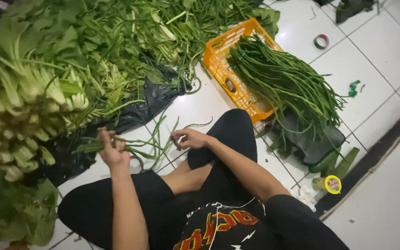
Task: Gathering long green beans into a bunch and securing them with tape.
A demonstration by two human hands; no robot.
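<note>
1. Seated cross-legged on white tiled floor [385, 51], black shorts and black printed shirt in view.
2. Left hand [112, 149] raised, fingers curled shut around small bunch of long green beans [140, 147], pods trailing rightward over the tiles.
3. Right hand [190, 138] just beside the bunch's loose ends, fingers pinched closed on something small and pale; what exactly, cannot tell.
4. Orange plastic slatted crate [218, 60] tipped on the floor ahead, thick sheaf of long green beans [283, 81] spilling from it onto a dark bag.
5. Heap of leafy greens with pale stalks [28, 102] piled at left on black plastic sheeting [149, 104].
6. Roll of tape [321, 41] lying well apart on the tiles at upper right.
7. Small green bottle with yellow round cap [333, 184] near right knee, beside the dark floor strip.
</note>
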